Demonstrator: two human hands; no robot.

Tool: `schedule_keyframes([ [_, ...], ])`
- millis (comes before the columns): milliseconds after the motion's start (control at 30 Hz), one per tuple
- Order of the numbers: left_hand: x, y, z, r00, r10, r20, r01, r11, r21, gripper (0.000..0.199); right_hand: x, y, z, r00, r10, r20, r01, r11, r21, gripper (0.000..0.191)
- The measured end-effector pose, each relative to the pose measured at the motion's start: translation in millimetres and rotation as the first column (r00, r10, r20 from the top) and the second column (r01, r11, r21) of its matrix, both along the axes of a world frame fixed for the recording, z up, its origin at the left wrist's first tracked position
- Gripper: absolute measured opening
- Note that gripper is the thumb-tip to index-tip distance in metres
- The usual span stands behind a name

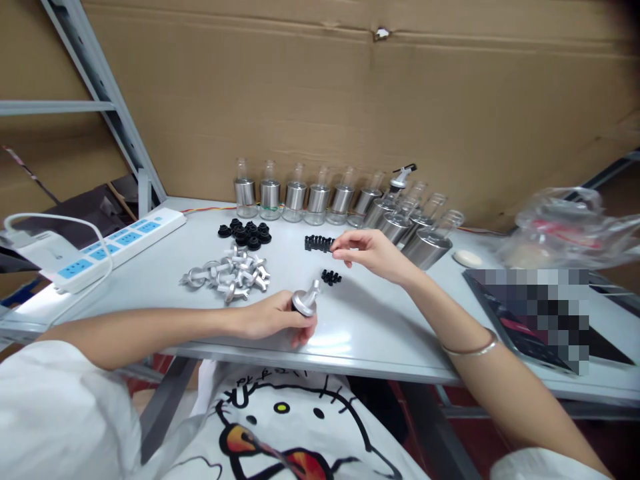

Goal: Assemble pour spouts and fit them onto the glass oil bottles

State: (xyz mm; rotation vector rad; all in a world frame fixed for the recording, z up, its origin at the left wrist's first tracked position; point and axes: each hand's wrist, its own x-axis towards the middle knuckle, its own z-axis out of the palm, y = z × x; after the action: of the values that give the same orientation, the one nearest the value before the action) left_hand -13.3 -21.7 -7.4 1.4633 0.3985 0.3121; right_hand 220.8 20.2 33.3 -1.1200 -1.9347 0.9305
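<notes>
My left hand (280,319) is closed around a silver bottle pourer (306,301) with a black stopper at its base, held low near the table's front edge with its spout pointing up. At the right end of a row of small black flip caps (317,243), the thumb and fingers of my right hand (367,252) pinch the end cap, partly hidden by the fingertips. Between the hands lies a little cluster of tiny black pieces (331,276). Loose silver pourers (230,275) are heaped left of my left hand, with black rubber stoppers (247,233) piled behind them.
Glass bottles with steel sleeves (295,198) line the back of the table; one at the right carries a fitted pourer (401,177). A power strip (120,247) runs along the left. At the right are a white oval object (467,258), a tablet-like device (505,320) and plastic bags (560,233).
</notes>
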Motion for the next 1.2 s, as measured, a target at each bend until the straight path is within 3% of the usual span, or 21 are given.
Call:
schedule_keyframes([
  [133,0.2,-0.9,1.4,1.000,-0.002,0.018,0.002,1.000,0.010,0.031,9.7,9.0,-9.5,0.966,-0.055,0.252,0.038,0.997,0.071,0.023],
  [267,0.7,-1.0,2.6,1.000,-0.008,0.025,0.008,1.000,-0.004,0.030,11.3,9.4,-11.0,0.858,-0.062,0.509,-0.037,0.983,0.182,0.022],
  [367,0.3,-0.9,3.7,1.000,-0.009,0.016,0.009,1.000,0.002,0.028,10.0,8.7,-11.4,0.797,-0.067,0.600,-0.034,0.987,0.155,0.020],
  [467,0.1,-1.0,4.6,1.000,-0.006,0.010,0.006,1.000,0.004,0.028,9.4,9.2,-12.6,0.782,-0.070,0.620,-0.022,0.990,0.139,0.014],
  [667,0.7,-2.0,5.1,1.000,0.002,0.002,-0.002,1.000,-0.004,0.028,8.4,8.8,-13.2,0.763,0.006,0.647,-0.135,0.980,0.149,0.022],
  [1200,1.2,-0.9,2.8,1.000,-0.009,0.026,0.008,1.000,0.028,0.027,1.4,1.2,-9.9,0.775,0.005,0.632,-0.082,0.992,0.094,0.028],
])
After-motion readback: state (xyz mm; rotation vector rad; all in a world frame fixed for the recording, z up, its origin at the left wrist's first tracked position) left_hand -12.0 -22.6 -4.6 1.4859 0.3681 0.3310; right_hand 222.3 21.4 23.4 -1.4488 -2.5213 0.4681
